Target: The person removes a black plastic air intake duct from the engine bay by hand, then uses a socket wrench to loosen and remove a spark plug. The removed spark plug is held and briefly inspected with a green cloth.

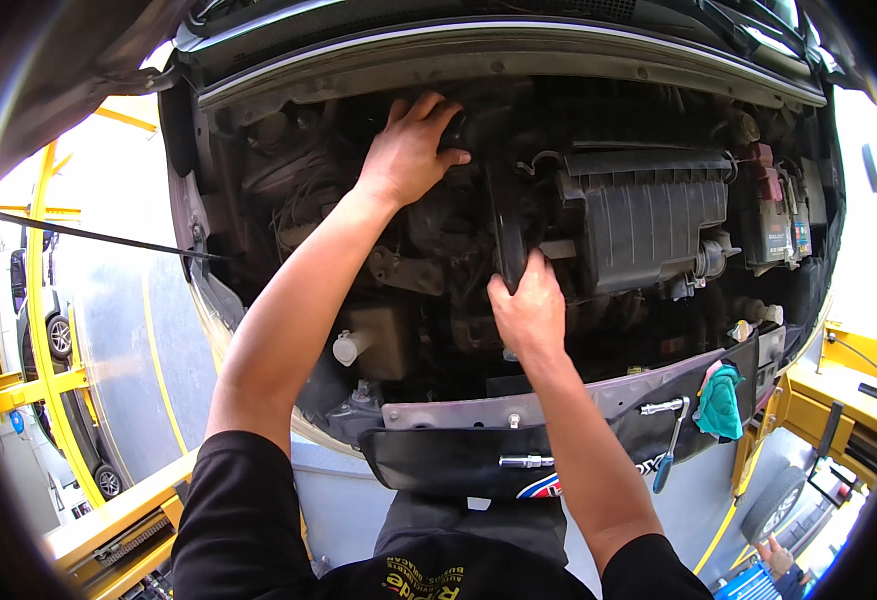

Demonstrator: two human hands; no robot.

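Observation:
In the dark engine bay, my right hand (530,305) is closed on the lower end of a black air duct (508,215). The duct stands nearly upright in the view, left of the ribbed black air filter box (649,225). My left hand (409,150) reaches farther in, with fingers and thumb curled around a dark rounded part (456,130) near the duct's upper end. Shadow hides most of that part. Below my left forearm sits a pale reservoir with a white cap (347,347).
A battery (777,235) stands at the right. On the front edge, a black fender cover (439,460) bears a socket extension (527,461), a ratchet (671,445) and a teal cloth (719,402). Yellow lift frames (44,300) stand at the left. Another person's hand (779,555) shows lower right, near a wheel.

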